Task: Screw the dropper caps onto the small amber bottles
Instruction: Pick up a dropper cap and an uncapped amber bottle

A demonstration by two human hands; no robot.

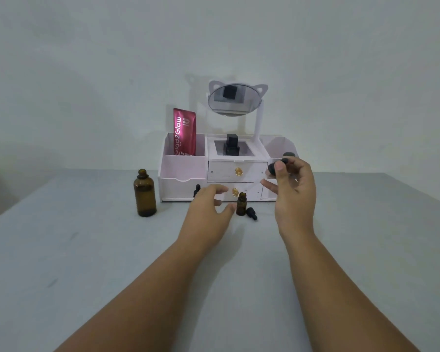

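A small amber bottle (241, 204) stands uncapped on the grey table, just in front of the white organizer. My left hand (208, 204) hovers open right beside it on its left, fingers spread, close to it without a clear grip. My right hand (294, 189) is raised to the right of the bottle, pinching a black dropper cap (277, 165) between thumb and fingers. A second black dropper cap (251, 213) lies on the table against the bottle's right side. Another black cap (196, 190) shows behind my left hand.
A larger amber bottle (144, 193) stands uncapped at the left. The white desk organizer (181, 171) with drawers, a cat-ear mirror (233, 99), a maroon sachet (184, 132) and a black bottle (231, 145) sits behind, against the wall.
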